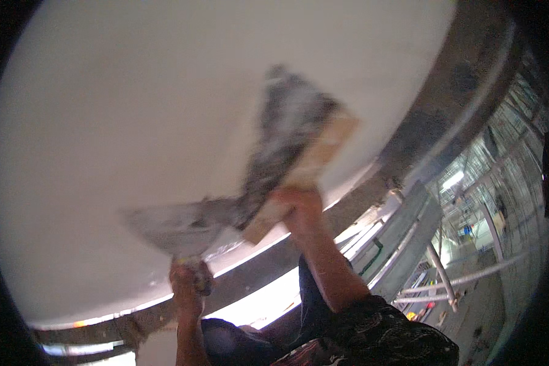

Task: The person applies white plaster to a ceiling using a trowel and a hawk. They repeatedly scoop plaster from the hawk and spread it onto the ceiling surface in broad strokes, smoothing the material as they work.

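Observation:
My left hand [189,276], low and left of centre, is closed around the handle of a wide putty knife [180,227]. Its flared metal blade points up, with grey smears along the far edge. My right hand [297,204] grips the pale wooden back of a broad plastering trowel [287,116]. Motion blurs that trowel, and its dark blade is streaked with whitish material. The near end of the trowel meets or overlaps the putty knife's right corner; contact is unclear. Behind both tools spreads a smooth white plaster surface [134,122].
A dark curved band [463,79] borders the white surface on the right. Beyond it lie grey boards [409,238], scaffold-like poles [442,277] and a lit lamp [452,180]. Bright openings show below the surface's lower edge. My legs [244,341] are at the bottom.

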`<state>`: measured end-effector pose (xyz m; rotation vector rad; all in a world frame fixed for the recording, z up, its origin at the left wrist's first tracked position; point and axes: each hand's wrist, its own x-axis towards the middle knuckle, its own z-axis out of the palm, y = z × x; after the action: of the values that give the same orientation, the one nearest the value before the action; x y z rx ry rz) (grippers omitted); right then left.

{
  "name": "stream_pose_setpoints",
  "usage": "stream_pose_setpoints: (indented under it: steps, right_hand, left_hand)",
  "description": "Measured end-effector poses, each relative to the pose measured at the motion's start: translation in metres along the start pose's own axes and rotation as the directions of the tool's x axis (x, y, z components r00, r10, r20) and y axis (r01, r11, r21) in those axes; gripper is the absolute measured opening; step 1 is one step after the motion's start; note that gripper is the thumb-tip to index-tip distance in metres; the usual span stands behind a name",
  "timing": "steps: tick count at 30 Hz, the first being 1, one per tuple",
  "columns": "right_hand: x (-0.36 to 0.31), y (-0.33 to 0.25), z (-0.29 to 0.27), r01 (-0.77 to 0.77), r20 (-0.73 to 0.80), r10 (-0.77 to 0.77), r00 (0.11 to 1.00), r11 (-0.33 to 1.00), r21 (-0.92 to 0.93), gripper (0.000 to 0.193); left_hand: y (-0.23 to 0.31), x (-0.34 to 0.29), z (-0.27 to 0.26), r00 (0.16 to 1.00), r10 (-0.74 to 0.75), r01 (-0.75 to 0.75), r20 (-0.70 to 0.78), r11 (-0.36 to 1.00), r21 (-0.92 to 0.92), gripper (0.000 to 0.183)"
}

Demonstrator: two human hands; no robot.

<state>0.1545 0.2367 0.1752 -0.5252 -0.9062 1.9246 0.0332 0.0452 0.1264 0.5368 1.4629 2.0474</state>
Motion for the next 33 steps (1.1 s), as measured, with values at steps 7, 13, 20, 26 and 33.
stream_pose_setpoints:
  steps: [7, 13, 20, 26, 33]
  right_hand:
    - [-0.023, -0.049, -0.043, 0.22, 0.116, -0.247, 0.962, 0.953, 0.207, 0.044]
    - [-0.043, -0.028, -0.055, 0.12, 0.246, -0.077, 0.966, 0.979, -0.167, 0.045]
    - [-0.056, -0.006, -0.075, -0.031, 0.211, 0.311, 0.927, 0.623, -0.781, 0.048]
    - [-0.006, -0.056, -0.103, -0.236, -0.339, -0.212, 0.917, 0.396, -0.887, 0.042]
    - [0.182, -0.269, -0.242, 0.241, -0.105, -0.836, 0.539, 0.272, -0.932, 0.03]
  left_hand:
    - [0.009, 0.01, 0.011, 0.888, -0.278, 0.141, 0.366, 0.923, 0.358, 0.048]
    - [0.015, 0.01, 0.026, 0.901, -0.229, 0.098, 0.37, 0.935, 0.34, 0.05]
    - [0.001, 0.022, 0.052, 0.878, -0.024, -0.289, 0.478, 0.771, 0.568, 0.044]
    - [0.002, 0.016, 0.032, 0.952, -0.151, 0.15, 0.266, 0.988, 0.024, 0.047]
    - [-0.041, 0.034, 0.04, 0.933, -0.163, 0.048, 0.321, 0.94, 0.339, 0.045]
